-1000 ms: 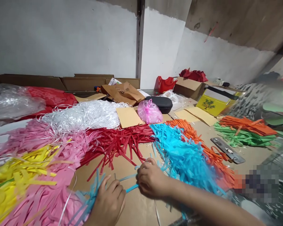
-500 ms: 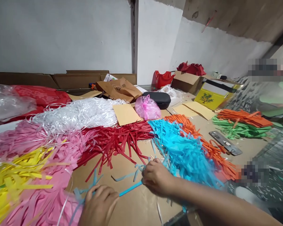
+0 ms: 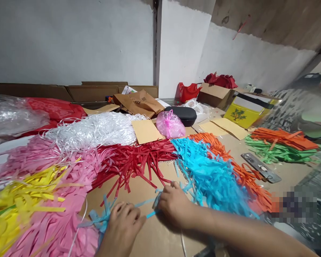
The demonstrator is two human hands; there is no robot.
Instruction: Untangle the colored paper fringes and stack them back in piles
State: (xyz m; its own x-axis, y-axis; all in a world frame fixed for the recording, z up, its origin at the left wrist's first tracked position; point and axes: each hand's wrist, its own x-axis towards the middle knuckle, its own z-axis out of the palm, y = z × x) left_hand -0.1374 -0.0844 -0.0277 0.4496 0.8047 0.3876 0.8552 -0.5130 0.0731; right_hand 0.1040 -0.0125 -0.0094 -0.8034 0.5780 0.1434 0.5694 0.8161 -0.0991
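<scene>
Low over the brown tabletop (image 3: 152, 171), my left hand (image 3: 127, 223) is closed around one part of a blue fringed strip (image 3: 152, 214). My right hand (image 3: 175, 205) grips the same strip a short way to the right, so a narrow rolled stretch shows between the two fists. Loose blue fringe ends (image 3: 98, 217) stick out to the left of my left hand, and a few more poke past my right knuckles. Beyond my right hand lies a heap of blue fringe (image 3: 208, 171). Dark red fringe (image 3: 139, 153) spreads ahead of both hands.
Pink fringe (image 3: 72, 182) and yellow fringe (image 3: 24, 192) lie at left, white stringy fringe (image 3: 93, 130) behind. Orange fringe (image 3: 248, 182) borders the blue heap. A phone (image 3: 259, 167), a pink plastic bag (image 3: 171, 125), a black case (image 3: 186, 115) and a yellow box (image 3: 246, 112) stand farther back.
My hands have come closer together, leaving a shorter stretch of blue strip between them. My left hand has moved right. The whole view has shifted slightly.
</scene>
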